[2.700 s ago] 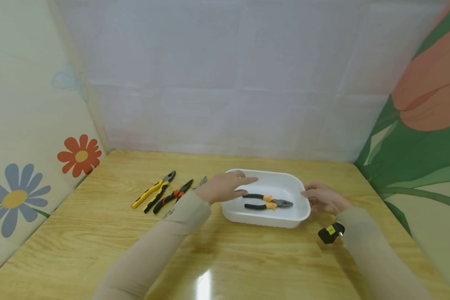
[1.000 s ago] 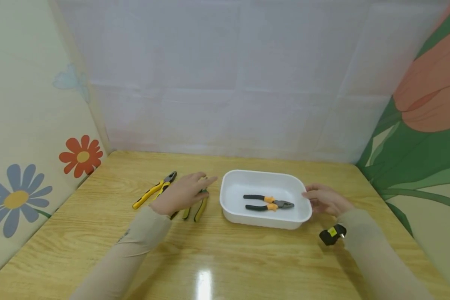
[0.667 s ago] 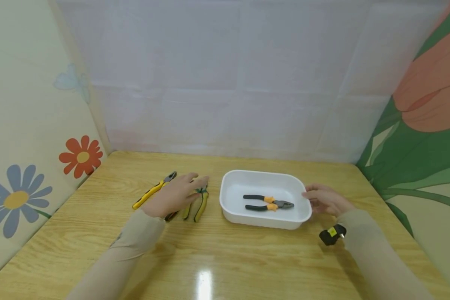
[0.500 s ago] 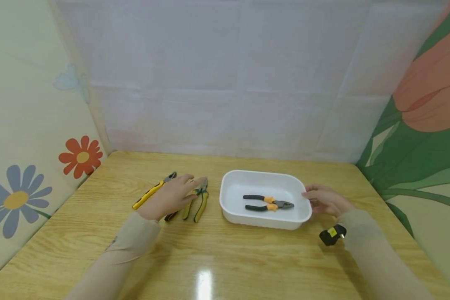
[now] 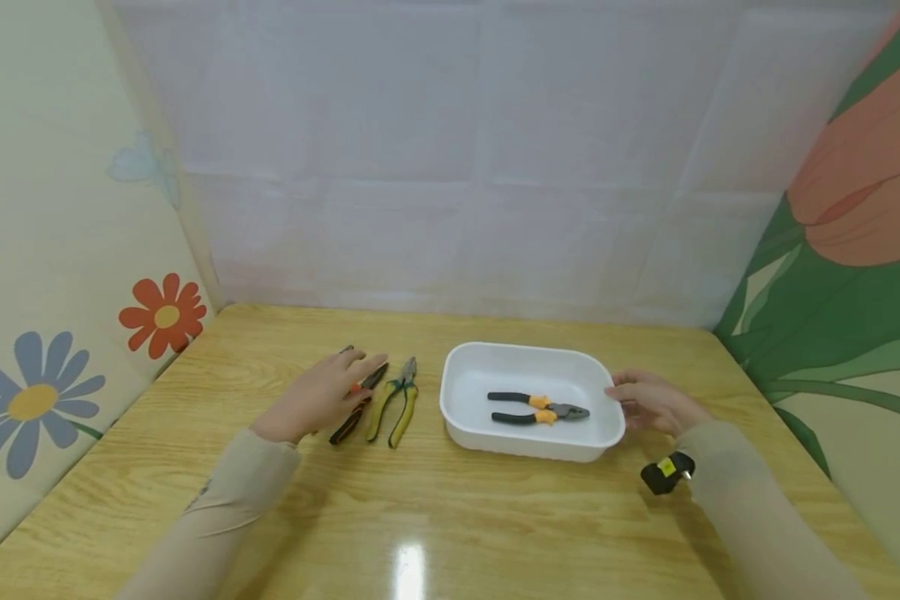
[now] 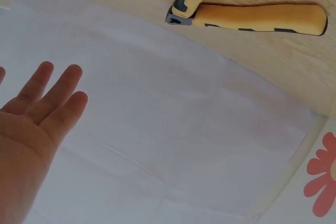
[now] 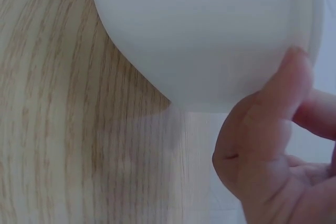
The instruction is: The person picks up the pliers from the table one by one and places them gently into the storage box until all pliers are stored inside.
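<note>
My left hand [image 5: 311,396] hovers with spread fingers over the left tools, holding nothing. Beneath it, yellow-and-black pliers [image 6: 262,18] are almost hidden in the head view; the left wrist view shows their handles. Just right of that hand lie long-nose pliers [image 5: 350,422] with black-and-orange handles, partly covered by the fingers. Beside them are yellow-green pliers [image 5: 401,400], handles toward me. A white plastic tub [image 5: 525,442] contains black-and-orange pliers [image 5: 542,408]. At its right end my right hand [image 5: 652,402] grips the rim, thumb on the edge and fingers bent beside it.
A wooden table [image 5: 450,517] bears everything. A white sheet [image 5: 450,167] hangs behind it, with flower-printed panels on both sides. A small black device with a yellow patch [image 5: 667,472] sits at the right wrist.
My left hand has moved left from over the tub, past the yellow-green and long-nose pliers, to above the yellow-and-black pliers. The right hand stays at the tub's rim.
</note>
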Tool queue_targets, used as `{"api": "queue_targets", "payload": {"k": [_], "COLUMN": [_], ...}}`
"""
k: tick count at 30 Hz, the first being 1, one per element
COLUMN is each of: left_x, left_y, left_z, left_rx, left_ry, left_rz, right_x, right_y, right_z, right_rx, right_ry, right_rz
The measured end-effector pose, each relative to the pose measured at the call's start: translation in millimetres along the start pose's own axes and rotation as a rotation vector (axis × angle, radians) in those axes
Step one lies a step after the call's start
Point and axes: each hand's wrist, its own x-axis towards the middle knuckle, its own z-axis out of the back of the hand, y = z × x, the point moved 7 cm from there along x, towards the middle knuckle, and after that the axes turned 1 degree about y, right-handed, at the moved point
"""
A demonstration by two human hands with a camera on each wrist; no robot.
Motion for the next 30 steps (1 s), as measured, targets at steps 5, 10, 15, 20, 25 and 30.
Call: {"api": "queue_targets", "payload": {"k": [5,10,15,20,25,30], "left_x": [-7.3,-14.9,-20.7,-24.4,-30.1,-34.9], "left_y": [8.1,15.0,20.9,28.1,39.1,45.0], "left_z": [-1.9,-3.5,-4.4,-6.0,-12.8,-17.8], "left_rx": [-0.019,-0.019,-0.01,-0.008,0.008,0.028], "left_ry": [0.027,0.024,-0.008,-0.024,0.038,0.082], "left_rz": [0.04,0.051,0.053,0.06,0.139,0.182], "right_x": [-1.1,-1.9,-1.7,-2.1,-3.2,-2.1], "right_y": [1,2,2,3,4,3], "right_z": [0,0,0,0,0,-1], "right_rx": [-0.013,-0.003,0.005,0.012,-0.003,-0.018], "right_ry": [-0.005,-0.005,0.007,0.009,0.001,-0.003], "right_rz": [0.001,0.004,0.01,0.01,-0.002,-0.008]}}
